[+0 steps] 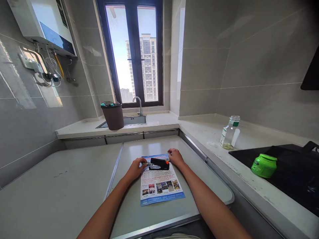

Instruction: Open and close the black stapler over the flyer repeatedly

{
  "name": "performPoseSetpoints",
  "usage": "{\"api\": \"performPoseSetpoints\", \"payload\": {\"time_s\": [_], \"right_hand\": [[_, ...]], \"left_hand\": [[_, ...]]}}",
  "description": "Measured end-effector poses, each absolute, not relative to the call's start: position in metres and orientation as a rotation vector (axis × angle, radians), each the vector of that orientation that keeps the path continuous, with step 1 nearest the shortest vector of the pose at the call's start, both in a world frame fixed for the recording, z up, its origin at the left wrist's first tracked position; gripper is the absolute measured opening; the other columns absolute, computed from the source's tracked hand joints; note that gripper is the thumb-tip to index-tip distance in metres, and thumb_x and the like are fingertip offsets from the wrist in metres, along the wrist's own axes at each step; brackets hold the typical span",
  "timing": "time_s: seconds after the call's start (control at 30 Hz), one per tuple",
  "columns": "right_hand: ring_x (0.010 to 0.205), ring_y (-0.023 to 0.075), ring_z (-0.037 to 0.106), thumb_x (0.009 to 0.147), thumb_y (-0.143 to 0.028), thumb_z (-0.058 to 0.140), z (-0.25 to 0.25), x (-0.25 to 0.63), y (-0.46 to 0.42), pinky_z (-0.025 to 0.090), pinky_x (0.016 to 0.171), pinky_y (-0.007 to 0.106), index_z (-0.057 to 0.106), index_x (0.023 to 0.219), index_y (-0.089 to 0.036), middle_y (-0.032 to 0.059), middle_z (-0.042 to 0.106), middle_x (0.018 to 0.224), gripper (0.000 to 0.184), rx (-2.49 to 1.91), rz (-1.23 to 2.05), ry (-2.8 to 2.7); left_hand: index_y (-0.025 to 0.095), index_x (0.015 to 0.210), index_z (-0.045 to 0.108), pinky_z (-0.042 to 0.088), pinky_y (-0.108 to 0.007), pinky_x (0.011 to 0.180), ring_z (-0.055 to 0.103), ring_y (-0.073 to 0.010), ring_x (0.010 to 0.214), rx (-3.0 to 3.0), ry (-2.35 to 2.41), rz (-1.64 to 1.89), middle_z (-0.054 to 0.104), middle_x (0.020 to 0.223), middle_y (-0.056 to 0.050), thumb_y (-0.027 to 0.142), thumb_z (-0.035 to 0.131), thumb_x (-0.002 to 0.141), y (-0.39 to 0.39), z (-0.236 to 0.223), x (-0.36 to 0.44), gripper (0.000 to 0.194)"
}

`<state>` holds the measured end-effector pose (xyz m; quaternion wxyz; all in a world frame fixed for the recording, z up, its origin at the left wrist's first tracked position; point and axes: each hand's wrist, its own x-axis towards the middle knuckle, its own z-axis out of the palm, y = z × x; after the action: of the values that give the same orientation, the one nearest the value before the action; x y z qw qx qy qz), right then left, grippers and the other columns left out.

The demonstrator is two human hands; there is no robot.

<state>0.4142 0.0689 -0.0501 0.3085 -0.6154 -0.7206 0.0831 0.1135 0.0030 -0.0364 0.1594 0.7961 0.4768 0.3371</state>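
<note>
A black stapler (159, 167) with an orange-red piece at its right end lies across the upper part of a printed flyer (161, 196). My left hand (136, 168) pinches the stapler's left end, where a bit of bare metal shows between the fingertips and the black body. At the flyer's upper right corner is my right hand (176, 157), its fingers bent together just beyond the stapler's right end. Whatever those fingertips may hold is too small to make out. Blue bands and small photos are printed on the flyer, which rests flat on the pale table (129, 212).
White counters (196, 132) border the table at the back and right. A brown bin (113, 117) stands by the sink (134, 120) and faucet (141, 108). On the right are a glass jar (229, 134) and a green jar (264, 166) on a black cooktop (286, 186).
</note>
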Motion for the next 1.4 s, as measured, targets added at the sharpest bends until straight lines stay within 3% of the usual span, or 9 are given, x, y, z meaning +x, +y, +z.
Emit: {"api": "performPoseSetpoints", "payload": {"time_s": [0.47,0.67,0.8,0.93,1.07,1.17,1.27,1.4], "right_hand": [[0.101,0.0206,0.063,0.080,-0.008,0.057,-0.050,0.413,0.068,0.044,0.088,0.025,0.074,0.106,-0.015,0.0096,0.071,0.103,0.032,-1.595,0.230,-1.911],[0.103,0.0189,0.062,0.086,-0.017,0.057,-0.046,0.407,0.066,0.043,0.093,0.025,0.073,0.105,-0.018,0.0068,0.071,0.105,0.025,-1.495,0.239,-1.924],[0.100,0.0190,0.063,0.086,-0.019,0.058,-0.044,0.404,0.064,0.044,0.091,0.027,0.073,0.104,-0.018,0.0055,0.072,0.101,0.023,-1.406,0.279,-1.901],[0.091,0.0184,0.064,0.086,-0.019,0.057,-0.040,0.405,0.061,0.046,0.089,0.028,0.073,0.104,-0.017,0.0061,0.073,0.100,0.024,-1.401,0.321,-1.859],[0.082,0.0178,0.063,0.093,-0.034,0.056,-0.027,0.402,0.051,0.048,0.083,0.029,0.074,0.101,-0.018,0.0064,0.073,0.099,0.025,-1.289,0.417,-1.903],[0.089,0.0183,0.064,0.094,-0.044,0.057,-0.019,0.394,0.037,0.048,0.081,0.028,0.073,0.108,-0.021,0.0051,0.073,0.105,0.032,-1.015,0.583,-2.128],[0.092,0.0191,0.065,0.085,-0.041,0.071,-0.017,0.381,0.021,0.048,0.081,0.026,0.070,0.118,-0.024,0.0029,0.073,0.106,0.037,-0.835,0.647,-2.325],[0.089,0.0188,0.065,0.082,-0.033,0.074,-0.020,0.367,0.008,0.047,0.080,0.026,0.071,0.112,-0.023,0.0004,0.073,0.098,0.032,-0.843,0.650,-2.315]], "left_hand": [[0.020,0.096,0.066,0.047,-0.031,0.079,0.063,-0.0199,0.086,2.260,1.298,0.899,0.071,0.096,-0.004,0.028,0.058,0.088,-0.005,-0.032,0.122,0.014],[0.024,0.123,0.061,0.048,-0.032,0.086,0.063,-0.0198,0.093,2.328,1.242,0.867,0.070,0.104,-0.004,0.027,0.058,0.089,-0.006,-0.028,0.117,0.034],[0.024,0.105,0.073,0.048,-0.034,0.090,0.064,-0.0221,0.096,2.417,1.219,0.769,0.071,0.105,-0.007,0.028,0.055,0.092,-0.005,-0.021,0.103,0.023],[0.025,0.101,0.077,0.049,-0.035,0.092,0.066,-0.0229,0.095,2.392,1.215,0.727,0.074,0.105,-0.007,0.030,0.058,0.091,-0.006,-0.014,0.091,0.022],[0.024,0.094,0.078,0.050,-0.034,0.088,0.068,-0.0220,0.089,2.367,1.223,0.764,0.076,0.098,-0.006,0.025,0.061,0.088,-0.005,-0.013,0.088,0.018],[0.023,0.094,0.077,0.050,-0.032,0.084,0.069,-0.0208,0.086,2.389,1.236,0.802,0.076,0.094,-0.005,0.020,0.062,0.086,-0.001,-0.016,0.088,0.017],[0.024,0.094,0.075,0.048,-0.033,0.087,0.069,-0.0202,0.086,2.424,1.240,0.826,0.076,0.093,-0.003,0.018,0.064,0.085,0.001,-0.020,0.091,0.015],[0.024,0.093,0.072,0.044,-0.034,0.091,0.067,-0.0197,0.085,2.459,1.170,0.802,0.075,0.089,-0.002,0.020,0.067,0.085,-0.001,-0.023,0.101,0.011]]}}
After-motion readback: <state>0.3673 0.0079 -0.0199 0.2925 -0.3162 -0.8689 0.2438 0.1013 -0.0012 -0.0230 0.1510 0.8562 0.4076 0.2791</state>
